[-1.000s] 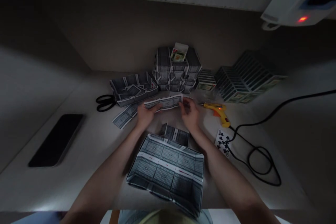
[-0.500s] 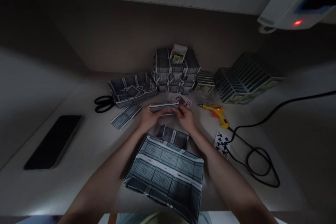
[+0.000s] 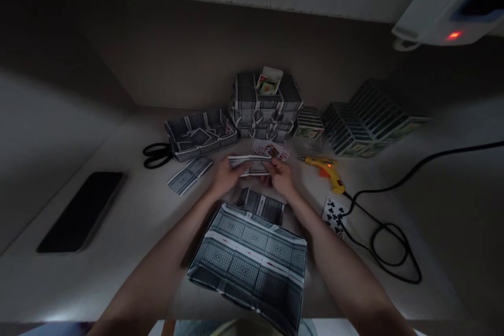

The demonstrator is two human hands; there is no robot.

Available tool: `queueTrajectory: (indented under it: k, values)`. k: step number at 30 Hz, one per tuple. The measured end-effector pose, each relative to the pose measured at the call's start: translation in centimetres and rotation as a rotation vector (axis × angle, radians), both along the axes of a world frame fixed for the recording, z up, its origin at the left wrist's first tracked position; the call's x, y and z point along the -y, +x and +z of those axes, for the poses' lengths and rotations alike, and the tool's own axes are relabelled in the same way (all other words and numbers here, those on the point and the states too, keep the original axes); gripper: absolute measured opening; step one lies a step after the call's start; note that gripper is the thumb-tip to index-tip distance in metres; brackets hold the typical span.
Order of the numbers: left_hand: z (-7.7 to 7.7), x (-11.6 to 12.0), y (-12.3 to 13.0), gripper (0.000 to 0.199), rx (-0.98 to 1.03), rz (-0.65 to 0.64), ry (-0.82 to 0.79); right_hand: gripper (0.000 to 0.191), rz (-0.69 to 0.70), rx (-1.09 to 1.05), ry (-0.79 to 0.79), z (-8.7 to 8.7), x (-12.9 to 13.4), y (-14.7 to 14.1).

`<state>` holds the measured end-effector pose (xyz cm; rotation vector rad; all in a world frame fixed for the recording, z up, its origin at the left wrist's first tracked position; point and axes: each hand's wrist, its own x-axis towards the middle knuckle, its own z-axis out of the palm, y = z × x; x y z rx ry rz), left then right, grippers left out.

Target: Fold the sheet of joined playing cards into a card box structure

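Observation:
Between my two hands is a folded playing card (image 3: 255, 166), its dark patterned back toward me and a white edge along the top. My left hand (image 3: 228, 176) grips its left end, the thumb pressed on the face toward me. At the right end my right hand (image 3: 280, 174) pinches it with thumb and fingers. Below my hands lies a panel of joined cards (image 3: 263, 206). Nearest my body is a large box made of playing cards (image 3: 250, 257), between my forearms. Face-up cards (image 3: 271, 150) lie just beyond my hands.
A yellow glue gun (image 3: 326, 169) with a black cord (image 3: 394, 226) lies right, near a nine of clubs (image 3: 334, 215). To the left are scissors (image 3: 156, 155), a phone (image 3: 82, 211) and an open card tray (image 3: 202, 149). Behind stand stacked card boxes (image 3: 265, 107) and card packs (image 3: 354, 128).
The folded card has tipped so more of its patterned back faces me. Both hands stay on its ends. The whole view has shifted slightly.

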<state>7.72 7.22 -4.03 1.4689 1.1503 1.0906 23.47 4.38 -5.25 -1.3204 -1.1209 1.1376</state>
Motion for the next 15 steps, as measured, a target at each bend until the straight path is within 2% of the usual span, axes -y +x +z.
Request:
queueTrajectory:
  k: [7,11,15]
  values:
    - [-0.1,0.1,0.1,0.026,-0.035,-0.029,0.07,0.031,-0.075,0.011,0.083,0.8,-0.2,0.7]
    - [0.3,0.0,-0.1,0.033,0.047,-0.067,-0.054,0.028,-0.019,-0.075,0.055,1.0,-0.1,1.0]
    - [1.4,0.1,-1.0,0.042,0.094,-0.255,-0.226,0.028,-0.136,-0.33,-0.004,1.4,-0.2,1.9]
